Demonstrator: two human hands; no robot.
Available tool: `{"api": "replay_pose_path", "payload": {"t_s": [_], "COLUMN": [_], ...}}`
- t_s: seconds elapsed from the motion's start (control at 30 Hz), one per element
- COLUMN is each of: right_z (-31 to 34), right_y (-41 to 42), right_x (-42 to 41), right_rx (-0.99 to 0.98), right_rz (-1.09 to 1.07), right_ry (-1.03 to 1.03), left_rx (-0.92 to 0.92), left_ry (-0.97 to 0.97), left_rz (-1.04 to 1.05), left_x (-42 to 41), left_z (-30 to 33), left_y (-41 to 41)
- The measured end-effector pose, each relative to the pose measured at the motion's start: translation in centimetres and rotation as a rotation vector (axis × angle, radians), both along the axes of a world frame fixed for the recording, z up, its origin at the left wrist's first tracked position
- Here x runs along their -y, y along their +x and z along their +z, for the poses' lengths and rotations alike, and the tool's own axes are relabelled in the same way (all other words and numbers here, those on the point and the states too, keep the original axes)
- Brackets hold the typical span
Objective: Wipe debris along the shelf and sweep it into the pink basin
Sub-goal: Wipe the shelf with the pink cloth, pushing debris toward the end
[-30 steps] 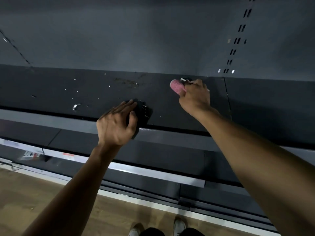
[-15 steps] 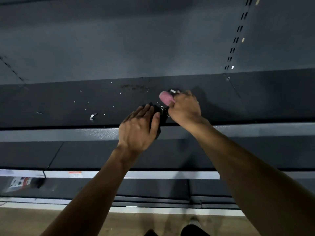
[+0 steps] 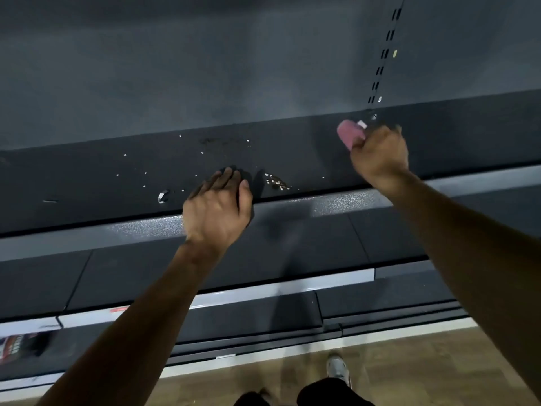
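Scattered pale crumbs (image 3: 202,152) lie on the dark shelf (image 3: 87,177). A small pile of debris (image 3: 276,183) sits near its front edge. A bigger white scrap (image 3: 162,197) lies further left. My right hand (image 3: 380,156) is at the back right of the shelf, closed on a pink cloth (image 3: 348,133) with a white tag. My left hand (image 3: 218,206) rests palm down on the front edge, just left of the pile, fingers together. A dark shape shows past its fingertips; I cannot tell whether it holds anything. No pink basin is in view.
A grey back panel rises behind the shelf, with a slotted upright (image 3: 383,54) at the right. Lower shelves (image 3: 263,253) with pale front rails step out below. A wooden floor (image 3: 424,361) and my shoe (image 3: 338,367) are at the bottom.
My right hand has left the spot beside my left hand and gone right and back with the pink cloth. A small debris pile now shows by the front edge.
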State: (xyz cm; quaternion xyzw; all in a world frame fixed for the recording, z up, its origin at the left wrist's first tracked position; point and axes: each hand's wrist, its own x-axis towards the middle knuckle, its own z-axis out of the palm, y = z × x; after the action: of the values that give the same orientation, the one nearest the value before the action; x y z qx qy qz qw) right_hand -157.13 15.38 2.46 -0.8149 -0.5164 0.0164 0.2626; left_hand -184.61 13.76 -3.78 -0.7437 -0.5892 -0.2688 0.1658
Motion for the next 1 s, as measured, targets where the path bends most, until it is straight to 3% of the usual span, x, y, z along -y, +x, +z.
{"api": "replay_pose_path", "payload": {"t_s": [0.2,0.53,0.63,0.87,1.0], "right_z": [-1.3,-0.8,-0.3,0.5,2.0], "right_y": [-1.7,-9.0,-11.6,-12.0,-7.6], "right_x": [0.4,1.7,2.1,3.0,3.0], "right_rx": [0.157,0.254,0.190,-0.210,-0.097], "right_rz": [-0.037,0.027,0.069,0.117,0.038], "right_ry": [-0.243,-0.238,-0.196,-0.060,0.039], "left_rx": [0.013,0.027,0.027,0.027,0.041], "left_ry": [0.055,0.043,0.039,0.065,0.053], "left_rz": [-0.005,-0.021,-0.030,-0.043,-0.032], "left_x": [-0.3,-0.1,-0.2,0.0,0.2], "left_z": [-0.7,-0.2,-0.2,0.1,0.1], "left_y": [0.0,0.3,0.1,-0.1,0.1]}}
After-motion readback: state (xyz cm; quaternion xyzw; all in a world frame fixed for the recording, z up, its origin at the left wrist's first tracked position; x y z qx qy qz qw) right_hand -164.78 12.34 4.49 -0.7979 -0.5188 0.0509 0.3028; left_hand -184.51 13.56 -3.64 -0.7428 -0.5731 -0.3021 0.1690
